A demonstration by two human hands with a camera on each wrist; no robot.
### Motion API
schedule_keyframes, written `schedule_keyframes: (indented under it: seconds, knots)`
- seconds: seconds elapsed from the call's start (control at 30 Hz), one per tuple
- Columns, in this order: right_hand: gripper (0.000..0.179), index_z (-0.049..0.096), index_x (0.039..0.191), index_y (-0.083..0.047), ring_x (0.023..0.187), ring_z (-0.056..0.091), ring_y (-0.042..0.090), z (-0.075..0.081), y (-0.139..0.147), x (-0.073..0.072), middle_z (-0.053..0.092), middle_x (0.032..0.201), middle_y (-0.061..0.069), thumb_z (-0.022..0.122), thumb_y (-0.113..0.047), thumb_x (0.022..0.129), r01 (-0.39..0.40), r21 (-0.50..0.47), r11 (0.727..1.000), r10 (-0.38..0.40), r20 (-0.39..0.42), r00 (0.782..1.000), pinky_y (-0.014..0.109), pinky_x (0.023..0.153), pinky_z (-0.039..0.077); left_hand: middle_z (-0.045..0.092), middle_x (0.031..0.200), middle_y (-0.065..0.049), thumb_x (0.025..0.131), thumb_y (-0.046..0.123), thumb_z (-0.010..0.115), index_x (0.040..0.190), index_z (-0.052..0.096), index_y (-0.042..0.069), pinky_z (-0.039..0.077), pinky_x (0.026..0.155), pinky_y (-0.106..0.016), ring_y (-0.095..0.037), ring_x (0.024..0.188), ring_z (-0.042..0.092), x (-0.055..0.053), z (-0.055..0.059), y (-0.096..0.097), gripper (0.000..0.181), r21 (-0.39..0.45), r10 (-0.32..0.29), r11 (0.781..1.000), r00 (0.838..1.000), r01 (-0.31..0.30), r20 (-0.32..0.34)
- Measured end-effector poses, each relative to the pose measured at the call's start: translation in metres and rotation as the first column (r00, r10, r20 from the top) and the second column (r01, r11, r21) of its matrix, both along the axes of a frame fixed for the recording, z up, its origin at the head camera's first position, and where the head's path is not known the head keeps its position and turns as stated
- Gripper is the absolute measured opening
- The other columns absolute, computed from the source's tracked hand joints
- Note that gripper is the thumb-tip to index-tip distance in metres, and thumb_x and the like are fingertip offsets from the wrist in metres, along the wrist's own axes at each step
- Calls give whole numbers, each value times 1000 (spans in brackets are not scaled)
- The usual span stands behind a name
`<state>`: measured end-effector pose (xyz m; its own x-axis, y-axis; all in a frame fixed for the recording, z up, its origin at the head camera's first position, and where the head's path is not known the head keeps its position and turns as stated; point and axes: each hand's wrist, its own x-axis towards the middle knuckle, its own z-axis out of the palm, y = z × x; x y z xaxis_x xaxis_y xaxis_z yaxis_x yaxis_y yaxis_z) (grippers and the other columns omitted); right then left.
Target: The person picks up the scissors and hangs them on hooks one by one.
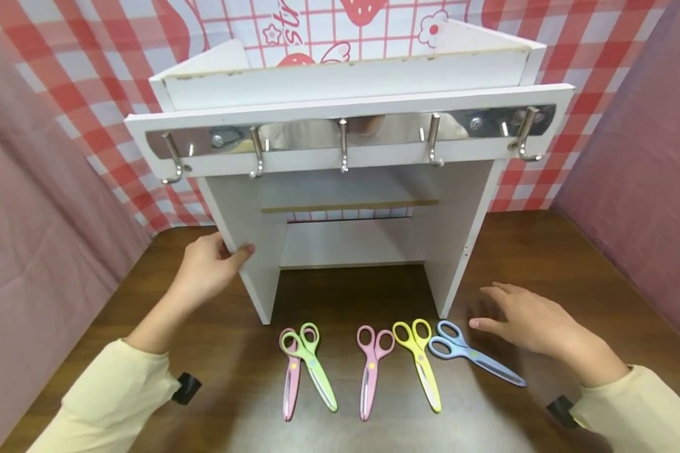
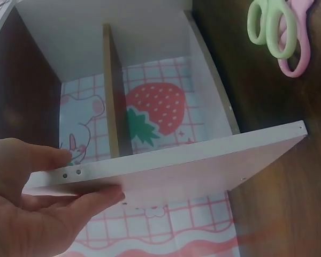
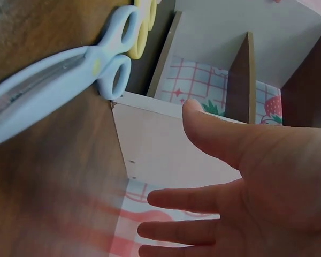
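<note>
A white wooden shelf unit [image 1: 351, 100] with a metal hook rail [image 1: 300, 135] along its front stands on the table. My left hand [image 1: 206, 264] grips the front edge of its left side panel [image 1: 243, 217], thumb on the inner side and fingers behind. The left wrist view shows this panel [image 2: 176, 163] between thumb and fingers. Beside the right side panel [image 1: 459, 233], my right hand [image 1: 532, 318] hovers with fingers extended, holding nothing. Closest to it lie the blue scissors [image 1: 469, 353]. In the right wrist view, its thumb overlaps the panel [image 3: 155, 139].
In front of the shelf lie yellow scissors [image 1: 422, 362], pink scissors [image 1: 369, 377], and green scissors [image 1: 316, 371] crossing another pink pair [image 1: 291, 390]. A checked strawberry cloth [image 1: 107, 82] hangs behind. Pink cloth [image 1: 634, 145] borders the brown table [image 1: 408, 434] on both sides.
</note>
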<state>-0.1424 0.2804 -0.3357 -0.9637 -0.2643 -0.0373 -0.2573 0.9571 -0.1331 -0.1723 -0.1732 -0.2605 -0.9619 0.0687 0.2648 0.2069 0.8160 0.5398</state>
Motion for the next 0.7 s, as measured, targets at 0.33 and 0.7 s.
schedule_keyframes:
  seconds: [0.33, 0.7]
  knots:
    - [71, 57, 126, 2, 111, 59, 44, -5, 0, 13, 63, 121, 26, 66, -53, 82, -16, 25, 1000, 16, 31, 999, 59, 80, 49, 73, 78, -15, 87, 22, 62, 89, 69, -2, 41, 58, -27, -13, 64, 53, -2, -2, -7, 26, -4, -7, 1000, 1000, 7, 19]
    - [78, 57, 124, 4, 109, 61, 41, -3, -2, 21, 64, 118, 24, 72, -54, 74, -55, 3, 998, 55, 24, 998, 55, 83, 49, 50, 52, 2, 84, 21, 62, 70, 61, 1, 35, 50, -27, -12, 53, 41, -4, 1, -5, 25, -17, -4, 1000, 999, 5, 42]
